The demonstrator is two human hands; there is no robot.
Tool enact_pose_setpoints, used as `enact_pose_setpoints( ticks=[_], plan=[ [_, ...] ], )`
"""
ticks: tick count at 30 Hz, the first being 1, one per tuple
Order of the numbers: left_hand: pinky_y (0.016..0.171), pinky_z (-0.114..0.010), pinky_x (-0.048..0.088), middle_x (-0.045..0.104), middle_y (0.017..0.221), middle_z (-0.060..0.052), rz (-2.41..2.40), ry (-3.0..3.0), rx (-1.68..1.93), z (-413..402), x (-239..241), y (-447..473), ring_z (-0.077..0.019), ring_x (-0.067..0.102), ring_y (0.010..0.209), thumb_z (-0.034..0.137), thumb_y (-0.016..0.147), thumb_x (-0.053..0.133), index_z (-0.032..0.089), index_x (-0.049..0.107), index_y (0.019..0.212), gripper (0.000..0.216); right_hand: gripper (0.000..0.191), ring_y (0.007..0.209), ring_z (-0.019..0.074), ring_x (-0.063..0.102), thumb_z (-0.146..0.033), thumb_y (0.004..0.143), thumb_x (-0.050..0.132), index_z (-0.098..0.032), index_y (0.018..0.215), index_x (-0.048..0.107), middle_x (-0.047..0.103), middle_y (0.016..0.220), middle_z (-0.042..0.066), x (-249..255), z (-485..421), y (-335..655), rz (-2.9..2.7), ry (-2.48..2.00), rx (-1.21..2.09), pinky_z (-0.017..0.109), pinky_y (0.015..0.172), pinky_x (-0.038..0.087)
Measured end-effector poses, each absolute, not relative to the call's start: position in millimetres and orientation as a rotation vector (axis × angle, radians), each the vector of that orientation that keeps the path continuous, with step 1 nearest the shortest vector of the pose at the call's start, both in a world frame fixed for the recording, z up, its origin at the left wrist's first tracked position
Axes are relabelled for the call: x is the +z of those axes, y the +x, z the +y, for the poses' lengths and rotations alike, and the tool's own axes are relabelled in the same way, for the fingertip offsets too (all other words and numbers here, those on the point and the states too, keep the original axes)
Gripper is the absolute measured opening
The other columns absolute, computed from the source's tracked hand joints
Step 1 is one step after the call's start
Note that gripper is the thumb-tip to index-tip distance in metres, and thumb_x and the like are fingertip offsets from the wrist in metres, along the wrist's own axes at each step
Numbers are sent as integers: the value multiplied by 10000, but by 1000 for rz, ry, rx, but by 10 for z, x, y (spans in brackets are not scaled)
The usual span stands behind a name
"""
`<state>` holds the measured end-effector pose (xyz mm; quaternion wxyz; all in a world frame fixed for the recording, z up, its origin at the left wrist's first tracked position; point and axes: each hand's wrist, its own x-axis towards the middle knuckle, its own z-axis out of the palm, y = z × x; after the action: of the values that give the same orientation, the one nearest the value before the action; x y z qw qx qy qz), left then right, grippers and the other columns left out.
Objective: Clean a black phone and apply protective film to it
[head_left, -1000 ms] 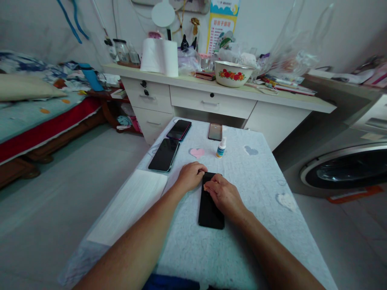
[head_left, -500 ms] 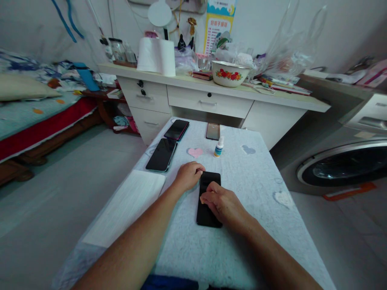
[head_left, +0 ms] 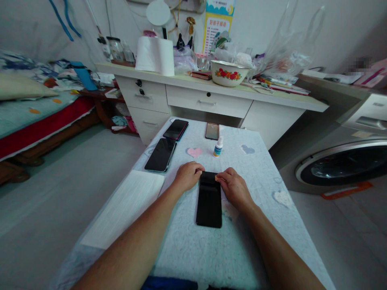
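A black phone (head_left: 209, 200) lies screen up on the small table (head_left: 193, 249), straight ahead of me. My left hand (head_left: 188, 175) is curled, its fingers pressed against the phone's top left corner. My right hand (head_left: 234, 187) rests beside the phone's top right corner, fingers pinched on a small orange-tan bit that I cannot name, touching the phone's top edge. A small white dropper bottle (head_left: 218, 147) with a blue label stands just beyond the phone.
Three more phones (head_left: 160, 154) (head_left: 175, 129) (head_left: 212, 131) lie at the table's far end. A white sheet (head_left: 123, 207) covers the left side. Behind stand a cluttered white desk (head_left: 211, 100) with a flowered bowl (head_left: 229, 73), a bed (head_left: 33, 117) on the left and a washing machine (head_left: 344, 161) on the right.
My right hand slid off the middle of the phone's screen up to its top right corner, leaving the screen uncovered. The left hand stayed at the top left corner.
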<state>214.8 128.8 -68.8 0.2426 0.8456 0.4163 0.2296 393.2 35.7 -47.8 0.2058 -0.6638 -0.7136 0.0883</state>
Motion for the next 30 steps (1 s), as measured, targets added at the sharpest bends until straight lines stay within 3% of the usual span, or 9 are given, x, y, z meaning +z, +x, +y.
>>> enact_pose_setpoints(
  ticks=[11, 18, 24, 30],
  plan=[
    [707, -238, 429, 641, 820, -16, 1164, 2288, 659, 1273, -671, 2152, -143, 587, 766, 145, 762, 520, 176, 673, 842, 175, 162, 737, 104, 535, -144, 857, 509, -196, 828, 659, 556, 860, 20, -251, 114, 3944, -2254, -1486, 671, 225, 684, 412],
    [669, -238, 397, 601, 747, -15, 1382, 2373, 575, 1205, -607, 2140, -148, 569, 737, 214, 767, 524, 181, 640, 692, 142, 152, 711, 87, 544, -118, 829, 539, -197, 795, 665, 583, 839, 1, -112, 0, 3948, -2295, -1359, 1043, 212, 669, 422],
    [669, -270, 376, 618, 730, -49, 1363, 2461, 400, 1143, -499, 2131, -173, 576, 737, 338, 865, 407, 172, 661, 658, 368, 186, 738, 98, 551, -97, 836, 502, -190, 799, 659, 592, 826, 9, -169, 21, 3944, -2192, -1406, 937, 232, 702, 434],
    [671, -275, 365, 653, 735, -57, 1315, 2412, 320, 1144, -458, 2130, -171, 577, 714, 317, 856, 395, 163, 668, 649, 375, 168, 745, 103, 547, -106, 827, 521, -188, 783, 660, 572, 855, 22, -231, 64, 3963, -2149, -1494, 774, 242, 715, 433]
  ],
)
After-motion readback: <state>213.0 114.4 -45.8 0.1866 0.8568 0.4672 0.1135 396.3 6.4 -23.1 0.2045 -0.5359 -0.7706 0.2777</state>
